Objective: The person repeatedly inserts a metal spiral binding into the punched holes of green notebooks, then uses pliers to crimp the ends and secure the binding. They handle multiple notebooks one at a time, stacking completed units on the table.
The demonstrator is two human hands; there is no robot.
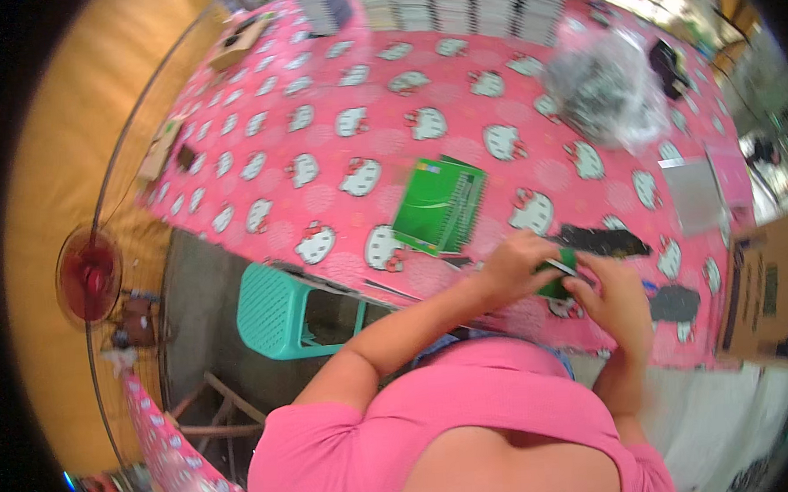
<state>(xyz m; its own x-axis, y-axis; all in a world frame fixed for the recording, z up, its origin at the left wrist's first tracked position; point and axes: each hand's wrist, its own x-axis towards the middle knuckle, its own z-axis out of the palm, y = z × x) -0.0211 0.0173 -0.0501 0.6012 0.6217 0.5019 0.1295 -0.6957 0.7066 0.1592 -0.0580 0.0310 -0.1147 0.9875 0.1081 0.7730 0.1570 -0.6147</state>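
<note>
At the table's near edge, both my hands are closed around what looks like a green notebook (552, 289), tilted, with a pale edge showing. My left hand (520, 265) grips its left and upper side. On the other side, the fingers and thumb of my right hand (616, 296) pinch it. Much of it is hidden behind my fingers. To the left of my hands, green spiral notebooks (438, 205) lie overlapping on the pink patterned tablecloth (458, 94). Just beyond my right hand is a flat black strip (603, 240).
Tall stacks of spiral-bound books (463, 4) line the far edge. A clear plastic bag (607, 87) sits far right, a cardboard box (763, 291) at the right edge, and a grey oval piece (674, 304) near my right hand. A teal stool (274, 313) stands left below the table.
</note>
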